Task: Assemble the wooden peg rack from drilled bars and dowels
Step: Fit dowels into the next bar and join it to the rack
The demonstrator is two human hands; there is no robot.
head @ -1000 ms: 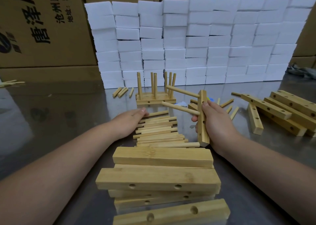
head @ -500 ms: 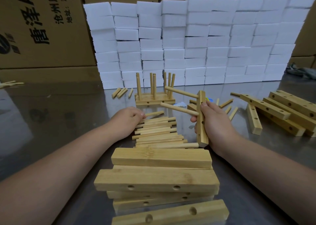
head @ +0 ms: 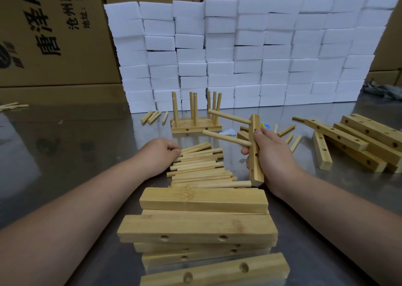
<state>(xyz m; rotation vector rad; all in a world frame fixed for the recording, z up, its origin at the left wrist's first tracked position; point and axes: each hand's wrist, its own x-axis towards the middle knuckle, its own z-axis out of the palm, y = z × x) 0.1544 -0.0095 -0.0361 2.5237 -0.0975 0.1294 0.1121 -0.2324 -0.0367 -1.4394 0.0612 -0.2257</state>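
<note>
At the left end of the dowel pile (head: 202,168), the left hand (head: 157,155) curls its fingers onto the top sticks; whether it grips one cannot be told. Just right of the pile, the right hand (head: 273,157) grasps an upright drilled bar (head: 256,174), with two dowels (head: 226,138) jutting left.

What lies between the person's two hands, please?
Head view: a pile of loose dowels lies between the left hand and the right hand gripping the drilled bar.

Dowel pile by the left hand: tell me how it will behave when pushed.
The dowels are round and loosely stacked on a smooth metal table, so a push would likely roll and scatter them. They look rigid and probably light, being thin wood. Pulling one out may shift its neighbours.
</note>
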